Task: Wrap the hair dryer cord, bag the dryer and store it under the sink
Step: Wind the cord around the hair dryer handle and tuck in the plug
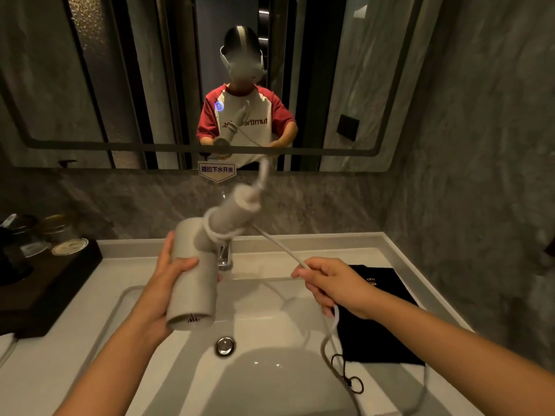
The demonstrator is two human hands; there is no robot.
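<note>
I hold a pale grey hair dryer [192, 283] over the sink. My left hand [171, 268] grips its barrel, nozzle end toward me, with the handle [231, 214] pointing up and away. A few turns of white cord [277, 243] lie around the handle. The cord runs taut from the handle down to my right hand [330, 280], which pinches it, then hangs slack toward the counter's front edge. A flat black drawstring bag [381, 319] lies on the counter right of the basin, its drawstring loop [350, 376] trailing toward me.
The white basin [270, 382] with a chrome drain plug [224, 346] is below my hands, and a chrome tap [224, 256] stands behind the dryer. A dark tray [54, 283] with jars sits on the counter at left. A wall mirror [90, 85] shows my reflection.
</note>
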